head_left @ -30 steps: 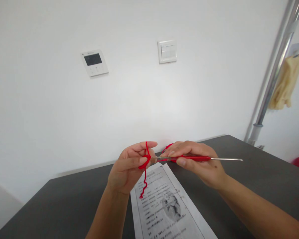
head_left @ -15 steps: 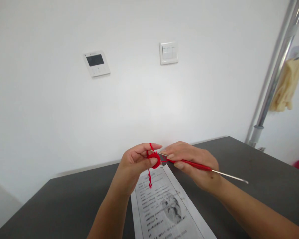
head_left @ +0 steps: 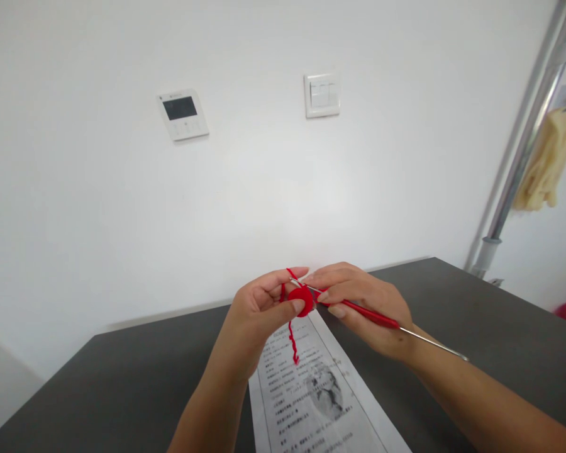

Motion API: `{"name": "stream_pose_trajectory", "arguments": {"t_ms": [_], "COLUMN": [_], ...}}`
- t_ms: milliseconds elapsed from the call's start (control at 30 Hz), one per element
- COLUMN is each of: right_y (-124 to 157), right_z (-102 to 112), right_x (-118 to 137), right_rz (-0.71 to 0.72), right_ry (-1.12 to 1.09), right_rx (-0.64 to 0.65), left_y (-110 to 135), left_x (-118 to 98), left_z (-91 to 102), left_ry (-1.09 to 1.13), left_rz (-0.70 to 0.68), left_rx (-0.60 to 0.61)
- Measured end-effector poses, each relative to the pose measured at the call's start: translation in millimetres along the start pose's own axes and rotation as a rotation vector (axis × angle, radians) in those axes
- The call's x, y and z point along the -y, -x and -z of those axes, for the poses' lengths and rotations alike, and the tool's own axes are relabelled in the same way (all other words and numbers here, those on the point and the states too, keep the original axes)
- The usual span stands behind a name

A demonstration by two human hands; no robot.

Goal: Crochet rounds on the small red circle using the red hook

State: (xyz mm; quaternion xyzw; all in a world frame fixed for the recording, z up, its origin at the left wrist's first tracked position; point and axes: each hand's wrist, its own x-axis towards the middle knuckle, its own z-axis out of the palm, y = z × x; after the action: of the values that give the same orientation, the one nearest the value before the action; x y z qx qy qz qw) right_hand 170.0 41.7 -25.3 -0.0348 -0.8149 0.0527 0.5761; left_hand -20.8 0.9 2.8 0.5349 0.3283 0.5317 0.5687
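Between the thumb and fingers of my left hand [head_left: 259,314] is a small round piece of red crochet [head_left: 302,303]. Red yarn [head_left: 283,292] runs over its raised index finger, and a short crinkled yarn tail [head_left: 294,346] dangles below the piece. My right hand [head_left: 370,308] is closed around the red handle of a crochet hook [head_left: 375,317]. One metal end of the hook reaches to the top edge of the crochet, close to the left index finger. The other metal end sticks out past the right wrist. Whether the tip sits inside a stitch is too small to tell.
A printed sheet of paper [head_left: 323,402] with a dark picture lies under the hands on the dark grey table [head_left: 136,384]. A white wall rises behind, bearing a panel [head_left: 183,114] and a switch [head_left: 321,95]. At the right are a metal pole [head_left: 523,157] and a hanging yellowish cloth [head_left: 547,157].
The crochet and my left hand have shifted slightly right, closer to my right hand. The yarn tail has swung right with them. Both hands keep their hold.
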Motion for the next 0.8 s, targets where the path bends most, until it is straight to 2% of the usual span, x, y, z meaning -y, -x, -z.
{"name": "stream_pose_trajectory", "arguments": {"t_ms": [400,533,667,800], "right_y": [-5.2,-2.1,1.9,3.2], "right_z": [-0.9,1.2,-2.1,-5.9], "right_x": [0.8,2.4,1.6,0.2], "right_rz": [0.07,-0.079,-0.281,-0.327], "right_ry": [0.0,-0.108,-0.348,-0.451], "right_rx": [0.001,-0.033,-0.104,-0.152], "left_y": [1.8,2.3,1.1,1.6], "left_x": [-3.7,-1.5,-1.3,-2.4], "left_z": [-6.9,-5.5,-5.4,-7.2], "left_ry": [-0.035,-0.069,-0.085,-0.057], "left_rz": [0.03,-0.01,-0.055,-0.051], "left_rx": [-0.024,-0.067,-0.108,-0.129]}}
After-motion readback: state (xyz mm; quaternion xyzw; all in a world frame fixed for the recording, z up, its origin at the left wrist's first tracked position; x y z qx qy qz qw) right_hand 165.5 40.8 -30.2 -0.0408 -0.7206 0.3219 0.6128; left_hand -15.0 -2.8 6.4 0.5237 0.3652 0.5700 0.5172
